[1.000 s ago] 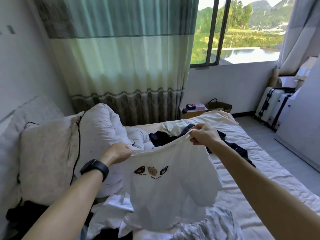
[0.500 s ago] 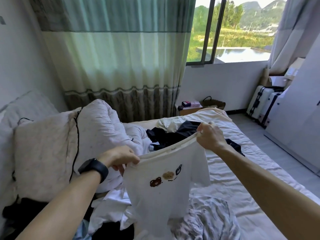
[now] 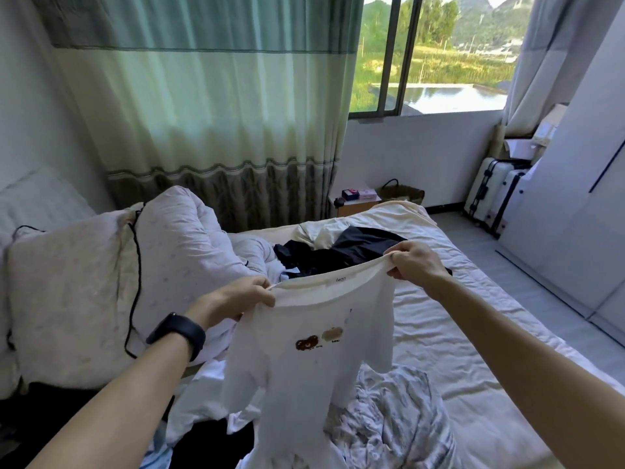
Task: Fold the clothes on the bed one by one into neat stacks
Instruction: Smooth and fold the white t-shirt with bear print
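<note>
Down at the near edge, a crumpled striped garment (image 3: 399, 421) lies on the bed (image 3: 473, 336), and the hem of the white T-shirt (image 3: 314, 360) hangs just in front of it, draping to the bottom of the view. Up the shirt we go: small brown and tan bear prints across the chest, one sleeve dangling on each side, a label showing inside the stretched neckline. And here's the grip on both ends of that neckline: the left hand (image 3: 233, 301), black watch (image 3: 177, 333) on its wrist, has its fingers closed tight on the left shoulder edge, while the right hand (image 3: 414, 260) pinches the right shoulder edge, sitting higher and farther out, so the collar line runs tilted up to the right. The shirt is held in the air between the two hands, above the mattress, its body falling straight below them. To the left, a big pale pillow (image 3: 67, 299) with a black cable (image 3: 133, 275) trailing over it, bunched white bedding beside it. Beyond the right hand, dark clothes (image 3: 341, 248) lie piled mid-bed with a cream piece behind. Farther back, a green curtain (image 3: 209, 106), the window (image 3: 433, 52) and white suitcases (image 3: 493, 194) by the wall.
</note>
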The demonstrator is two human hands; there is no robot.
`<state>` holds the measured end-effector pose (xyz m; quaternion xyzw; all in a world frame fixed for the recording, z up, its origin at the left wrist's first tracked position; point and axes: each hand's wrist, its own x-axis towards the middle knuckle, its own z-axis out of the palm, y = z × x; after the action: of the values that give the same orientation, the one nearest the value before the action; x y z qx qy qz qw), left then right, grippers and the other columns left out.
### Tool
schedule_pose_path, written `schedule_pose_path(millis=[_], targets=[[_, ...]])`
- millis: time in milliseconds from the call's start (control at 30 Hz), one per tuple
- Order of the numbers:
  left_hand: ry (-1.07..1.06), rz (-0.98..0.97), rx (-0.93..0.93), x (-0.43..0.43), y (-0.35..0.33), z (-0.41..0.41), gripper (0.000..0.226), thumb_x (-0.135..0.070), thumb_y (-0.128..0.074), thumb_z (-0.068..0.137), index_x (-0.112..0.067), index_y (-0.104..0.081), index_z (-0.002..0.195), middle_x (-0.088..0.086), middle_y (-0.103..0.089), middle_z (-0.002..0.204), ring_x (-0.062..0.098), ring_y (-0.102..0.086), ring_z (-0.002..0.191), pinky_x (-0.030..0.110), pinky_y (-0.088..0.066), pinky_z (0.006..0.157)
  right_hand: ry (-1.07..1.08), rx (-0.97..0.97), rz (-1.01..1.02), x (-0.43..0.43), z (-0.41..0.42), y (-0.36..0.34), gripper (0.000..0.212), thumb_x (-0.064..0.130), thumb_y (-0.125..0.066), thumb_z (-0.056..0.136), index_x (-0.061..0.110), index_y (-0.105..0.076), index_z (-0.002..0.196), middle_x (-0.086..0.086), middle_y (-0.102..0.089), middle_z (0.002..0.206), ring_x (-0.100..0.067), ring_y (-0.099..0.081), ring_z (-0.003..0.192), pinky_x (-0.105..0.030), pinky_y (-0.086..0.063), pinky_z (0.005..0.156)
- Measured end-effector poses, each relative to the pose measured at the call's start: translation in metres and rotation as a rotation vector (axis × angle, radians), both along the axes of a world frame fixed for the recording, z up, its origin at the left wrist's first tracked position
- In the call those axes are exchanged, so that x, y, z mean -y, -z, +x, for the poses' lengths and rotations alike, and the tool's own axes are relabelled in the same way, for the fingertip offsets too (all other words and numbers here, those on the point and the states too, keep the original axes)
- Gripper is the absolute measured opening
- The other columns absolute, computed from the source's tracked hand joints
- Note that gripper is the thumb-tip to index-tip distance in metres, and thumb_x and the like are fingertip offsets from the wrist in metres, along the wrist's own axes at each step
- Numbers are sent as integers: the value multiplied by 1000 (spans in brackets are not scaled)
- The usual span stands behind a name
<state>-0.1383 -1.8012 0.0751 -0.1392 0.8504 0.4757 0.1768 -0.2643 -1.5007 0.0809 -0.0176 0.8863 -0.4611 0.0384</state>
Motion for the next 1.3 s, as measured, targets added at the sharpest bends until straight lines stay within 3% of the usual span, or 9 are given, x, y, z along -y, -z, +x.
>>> schedule_pose_path(millis=[200, 367, 567, 667, 833, 1000, 1033, 1133, 1300], targets=[[-28, -91, -207, -29, -31, 17, 41, -52, -80, 78, -13, -74, 89, 2, -76, 86, 8, -71, 77, 21, -55, 71, -81, -136, 132, -31, 2, -12, 13, 20, -66, 87, 19, -70, 100, 0, -67, 93, -18, -61, 87, -29, -49, 70], [47, -192, -266, -53, -40, 40, 70, -63, -85, 63, -1, -68, 90, 6, -65, 81, 16, -63, 79, 44, -50, 79, -202, -217, 429, -82, -1, -21, 24, 11, -56, 87, 19, -74, 101, 0, -62, 94, -23, -55, 93, -32, -44, 79], [-276, -525, -488, -100, -23, 64, 21, -43, -84, 77, -25, -73, 81, -13, -65, 68, 3, -55, 63, 15, -37, 57, -489, 57, 108, -134, -2, 10, 26, 33, -53, 83, 15, -63, 67, -2, -58, 75, -23, -50, 78, -36, -36, 70], [-347, -615, -497, -111, -7, 78, 26, -51, -81, 75, -25, -75, 78, -6, -68, 69, 15, -61, 69, 25, -42, 61, -580, 36, 220, -155, 5, 29, 37, 35, -57, 98, 15, -56, 67, 0, -53, 71, -18, -49, 69, -34, -34, 64], [-418, -640, -527, -110, 11, 95, 58, -81, -46, 66, -30, -70, 78, -6, -62, 63, 20, -57, 67, 35, -43, 64, -684, 103, 127, -181, 19, 35, 74, 78, -65, 70, 5, -61, 80, -7, -54, 74, -14, -52, 68, -34, -35, 67], [-489, -404, -509, -118, 34, 99, 50, -79, -45, 64, -37, -65, 84, -7, -68, 76, 19, -60, 75, 34, -44, 67, -786, 385, -89, -210, 25, 36, 20, 29, -76, 87, 12, -79, 96, -9, -77, 91, -20, -72, 83, -28, -52, 73], [-496, -391, -514, -120, 38, 101, 50, -78, -45, 65, -37, -65, 84, -6, -69, 77, 19, -61, 76, 33, -43, 66, -771, 318, -52, -216, 22, 38, 6, 19, -75, 89, 22, -80, 87, -1, -76, 84, -17, -70, 79, -26, -50, 71], [-396, -595, -630, -118, 47, 108, 47, -70, -44, 80, -30, -68, 88, -4, -68, 77, 24, -64, 78, 34, -42, 63, -580, -103, 299, -228, 8, 59, 43, 18, -76, 90, 38, -62, 54, 11, -55, 60, -17, -55, 68, -31, -39, 64], [-231, -1029, -633, -117, 44, 114, 68, -78, -24, 85, -18, -56, 78, 12, -62, 66, 41, -62, 65, 37, -39, 54, -163, -340, 326, -233, 15, 69, 34, 40, -61, 97, 24, -51, 68, -1, -59, 81, -30, -58, 77, -39, -45, 72]])
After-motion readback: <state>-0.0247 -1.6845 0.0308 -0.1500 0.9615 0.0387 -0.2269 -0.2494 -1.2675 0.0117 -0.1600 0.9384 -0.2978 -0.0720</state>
